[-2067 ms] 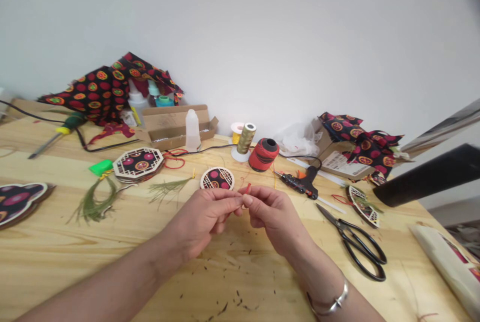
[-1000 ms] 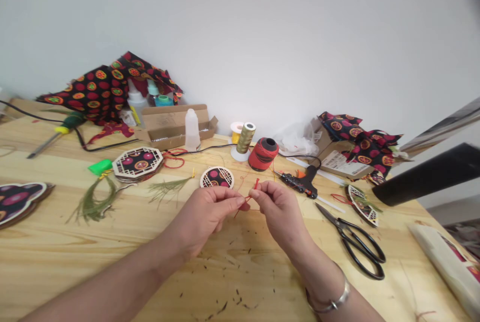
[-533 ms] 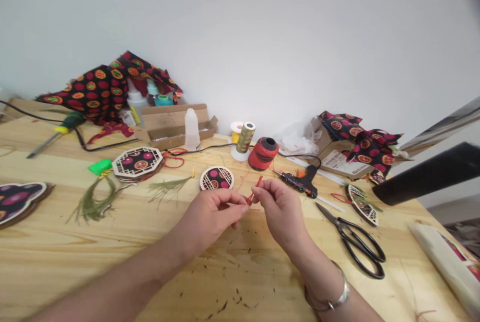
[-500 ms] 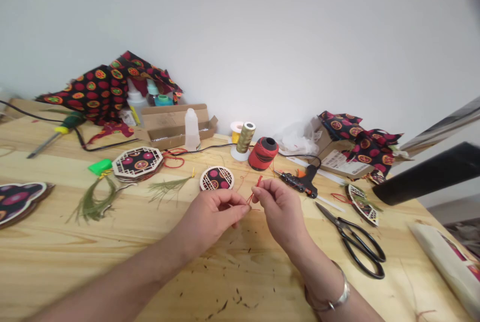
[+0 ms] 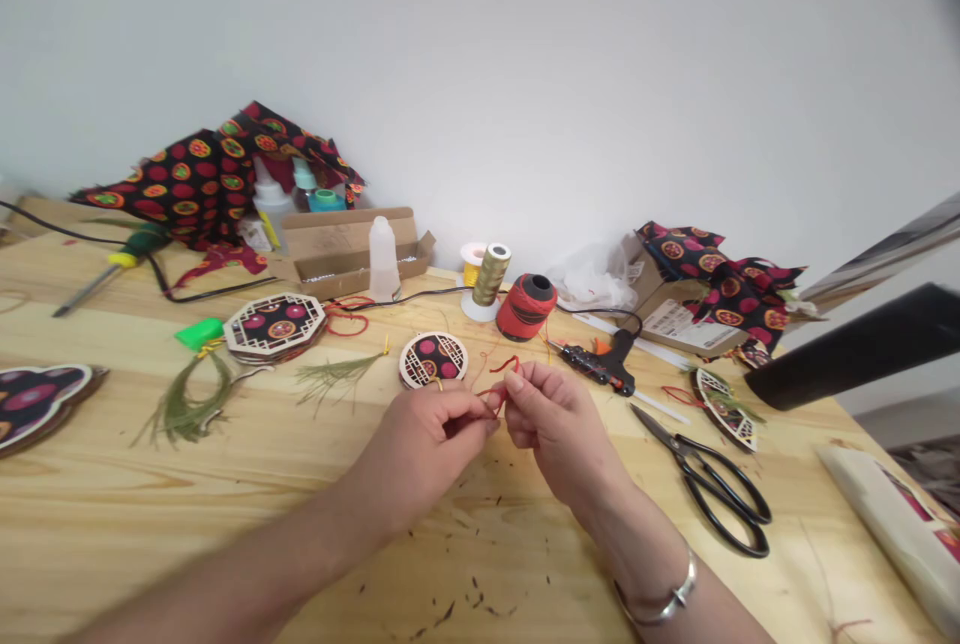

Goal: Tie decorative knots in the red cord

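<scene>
Between my two hands runs a thin red cord point(image 5: 504, 365). My left hand point(image 5: 431, 449) is closed, pinching the cord between thumb and fingertips. Close beside it, my right hand point(image 5: 559, 429) also pinches the cord, and a short end sticks up past its thumb. The fingertips of both hands nearly meet and partly hide the cord. Just beyond the left hand lies a round patterned piece with a pale lattice frame point(image 5: 434, 360). A red thread spool point(image 5: 527, 306) stands behind the right hand, near an olive thread cone point(image 5: 492, 274).
Black-handled scissors point(image 5: 701, 474) and a glue gun point(image 5: 600, 364) lie to the right. An octagonal framed piece point(image 5: 275, 326), an olive tassel point(image 5: 187, 399) and a screwdriver point(image 5: 112, 266) lie to the left. A cardboard box point(image 5: 341, 269) and clear bottle point(image 5: 384, 259) stand at the back.
My hands have come closer together, with the left one turned more knuckles-up. The red cord end above the right thumb now bends to the left.
</scene>
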The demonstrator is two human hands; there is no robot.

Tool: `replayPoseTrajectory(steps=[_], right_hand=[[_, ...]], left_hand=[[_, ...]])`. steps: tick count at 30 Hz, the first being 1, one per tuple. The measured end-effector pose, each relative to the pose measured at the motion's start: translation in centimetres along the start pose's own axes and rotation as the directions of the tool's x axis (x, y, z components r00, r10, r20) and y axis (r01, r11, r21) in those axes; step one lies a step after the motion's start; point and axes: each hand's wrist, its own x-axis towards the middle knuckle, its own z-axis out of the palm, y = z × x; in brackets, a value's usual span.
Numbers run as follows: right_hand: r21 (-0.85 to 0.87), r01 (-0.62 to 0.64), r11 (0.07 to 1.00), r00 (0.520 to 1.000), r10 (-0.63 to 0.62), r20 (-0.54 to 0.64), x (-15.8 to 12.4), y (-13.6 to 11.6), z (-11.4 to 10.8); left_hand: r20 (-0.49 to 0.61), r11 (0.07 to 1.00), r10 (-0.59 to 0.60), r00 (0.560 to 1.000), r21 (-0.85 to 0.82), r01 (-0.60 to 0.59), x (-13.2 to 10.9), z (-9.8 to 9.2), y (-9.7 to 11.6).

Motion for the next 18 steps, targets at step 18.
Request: replayPoseTrajectory(steps=[18], right_hand=[[-0.429,0.118,0.896,0.984,-0.163,-0.068,0.11,0.48,-0.05]], left_hand=[[0.164,0.879,-0.228,0.96,-0.389,0.275,0.14,-0.43,0.27]])
